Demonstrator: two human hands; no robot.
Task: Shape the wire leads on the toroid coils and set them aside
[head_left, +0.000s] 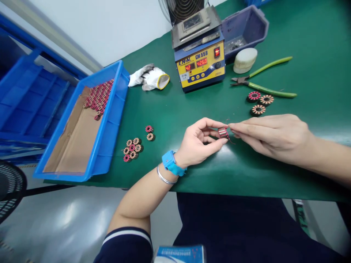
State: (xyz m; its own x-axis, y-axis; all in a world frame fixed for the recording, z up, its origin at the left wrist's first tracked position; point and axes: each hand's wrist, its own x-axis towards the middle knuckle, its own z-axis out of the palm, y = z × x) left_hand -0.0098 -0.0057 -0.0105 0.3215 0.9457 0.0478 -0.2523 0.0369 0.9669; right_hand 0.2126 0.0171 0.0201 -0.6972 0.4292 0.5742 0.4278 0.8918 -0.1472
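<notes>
A small wound coil (223, 133) is sitting above the green counter (170, 113), its rigid-looking body likely light, its thin wire ends probably bending easily. The left hand (197, 141) is gripping its sides, the sensible hold; the right hand (276, 137) is pinching near the wire ends.
</notes>
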